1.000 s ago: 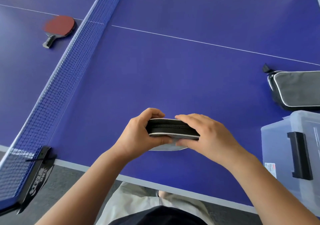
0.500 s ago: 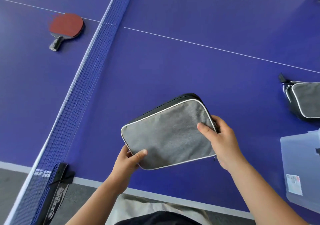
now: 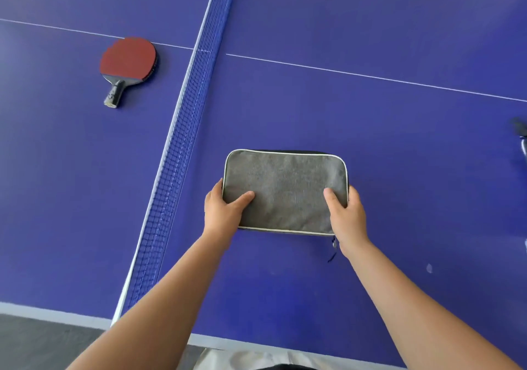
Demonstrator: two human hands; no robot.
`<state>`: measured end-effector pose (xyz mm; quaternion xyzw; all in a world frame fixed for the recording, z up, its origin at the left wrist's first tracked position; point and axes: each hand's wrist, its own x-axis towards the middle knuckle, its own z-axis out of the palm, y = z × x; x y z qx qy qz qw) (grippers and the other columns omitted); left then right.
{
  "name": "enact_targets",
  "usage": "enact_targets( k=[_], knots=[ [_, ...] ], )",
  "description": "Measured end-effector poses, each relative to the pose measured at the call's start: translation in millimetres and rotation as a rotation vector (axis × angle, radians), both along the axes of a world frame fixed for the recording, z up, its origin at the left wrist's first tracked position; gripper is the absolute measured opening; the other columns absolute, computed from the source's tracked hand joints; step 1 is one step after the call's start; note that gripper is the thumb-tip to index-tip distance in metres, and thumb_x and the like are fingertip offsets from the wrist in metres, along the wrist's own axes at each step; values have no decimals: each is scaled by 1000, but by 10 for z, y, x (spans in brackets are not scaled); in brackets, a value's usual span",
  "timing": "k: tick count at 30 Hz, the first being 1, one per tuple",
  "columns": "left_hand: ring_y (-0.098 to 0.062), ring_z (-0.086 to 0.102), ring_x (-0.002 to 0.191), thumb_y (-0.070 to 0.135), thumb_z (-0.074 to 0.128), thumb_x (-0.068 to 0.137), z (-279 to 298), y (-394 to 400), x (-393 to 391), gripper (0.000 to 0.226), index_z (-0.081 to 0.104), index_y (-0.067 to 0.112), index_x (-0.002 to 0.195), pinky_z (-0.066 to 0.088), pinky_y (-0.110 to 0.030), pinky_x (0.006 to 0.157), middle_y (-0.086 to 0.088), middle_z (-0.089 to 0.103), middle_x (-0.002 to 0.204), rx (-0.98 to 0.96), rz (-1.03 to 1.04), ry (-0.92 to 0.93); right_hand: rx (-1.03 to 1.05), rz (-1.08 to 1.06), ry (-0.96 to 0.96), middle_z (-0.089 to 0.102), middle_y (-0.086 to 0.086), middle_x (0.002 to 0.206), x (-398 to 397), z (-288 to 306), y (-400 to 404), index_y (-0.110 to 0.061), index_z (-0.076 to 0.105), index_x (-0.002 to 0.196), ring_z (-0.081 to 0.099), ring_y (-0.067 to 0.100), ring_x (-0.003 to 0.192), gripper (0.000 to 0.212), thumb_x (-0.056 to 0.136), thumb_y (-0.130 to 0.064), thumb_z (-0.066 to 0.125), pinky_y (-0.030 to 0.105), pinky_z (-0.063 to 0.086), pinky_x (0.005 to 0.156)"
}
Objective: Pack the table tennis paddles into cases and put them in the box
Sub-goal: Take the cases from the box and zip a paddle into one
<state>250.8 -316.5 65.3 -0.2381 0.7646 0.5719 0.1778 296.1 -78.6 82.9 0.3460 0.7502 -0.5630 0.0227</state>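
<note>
Both of my hands are on the grey case (image 3: 285, 191), one at each short end. My left hand (image 3: 224, 213) wraps the left edge, thumb pressed flat on the top fabric and the other fingers tucked underneath out of sight. My right hand (image 3: 346, 215) mirrors it on the right edge, thumb on top near the lower corner, so each hand is clamped on the case. It faces me with its broad grey side up, white piping running round the rim and a black strip showing along the far edge. Whether its underside touches the blue table (image 3: 370, 130) or hangs just above it, I cannot tell. A small zipper pull (image 3: 333, 245) dangles from the near right corner, just beside my right wrist (the zip itself I cannot see from here).

To my left the blue net (image 3: 182, 153) runs from the near table edge away across the surface, with a white band along its top. Beyond it, on the other half, a paddle (image 3: 127, 66) lies flat with its red rubber up and its dark handle pointing toward me, well apart from the case. At the far right edge of view a dark object (image 3: 520, 130) is cut off, too blurred to make out.
</note>
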Motion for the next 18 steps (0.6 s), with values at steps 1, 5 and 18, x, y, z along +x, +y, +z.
enact_targets(
  k=[1, 5, 18],
  knots=[
    [-12, 64, 102, 52, 77, 65, -43, -19, -155, 42, 61, 43, 103, 57, -41, 88, 7, 64, 115, -20, -17, 0, -2, 14, -8, 65, -13, 98, -126, -47, -12, -33, 57, 102, 63, 7, 91, 11, 93, -40, 60, 27, 48, 73],
    [-14, 64, 101, 57, 75, 58, -185, -53, -745, 42, 60, 43, 94, 56, -44, 89, 6, 65, 112, -82, -32, -14, 9, 121, -43, 64, -15, 111, -671, -234, 7, -32, 52, 123, 62, 7, 101, 34, 91, -40, 62, 29, 51, 83],
    [-20, 58, 111, 61, 72, 53, -370, 114, -2186, 68, 60, 30, 112, 53, -45, 93, 4, 61, 116, -154, -89, 46, 164, 85, -128, 60, -9, 124, -2128, -672, 190, -31, 46, 130, 52, 25, 123, 75, 68, -72, 56, 50, 50, 96]
  ],
)
